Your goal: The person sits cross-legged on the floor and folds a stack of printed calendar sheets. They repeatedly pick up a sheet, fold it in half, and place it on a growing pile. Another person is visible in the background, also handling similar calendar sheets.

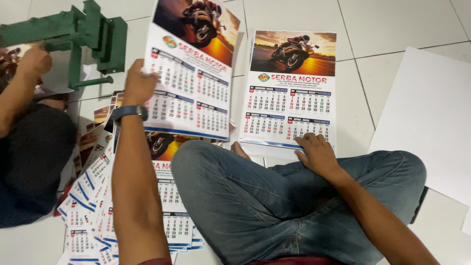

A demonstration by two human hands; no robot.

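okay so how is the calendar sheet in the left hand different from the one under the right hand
The lifted calendar sheet is held off the floor by its left edge in the left hand; the flat calendar sheet lies on the tiled floor, pressed at its bottom edge by the right hand. The lifted one is tilted, the flat one nearly square to view. Both show a motorcycle photo above month grids.

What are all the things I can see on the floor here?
lifted calendar sheet: one, white with a motorbike photo, held up at its left edge by the left hand.
calendar stack: one pile, same print, on the floor ahead.
fanned sheets: many, spread at lower left.
white boards: at least one, plain, at right.
green press: one, upper left.
co-worker's hand: one, beside the press.
tiled floor: white.
left hand: wears a blue watch.
right hand: fingers resting on the stack's bottom edge.
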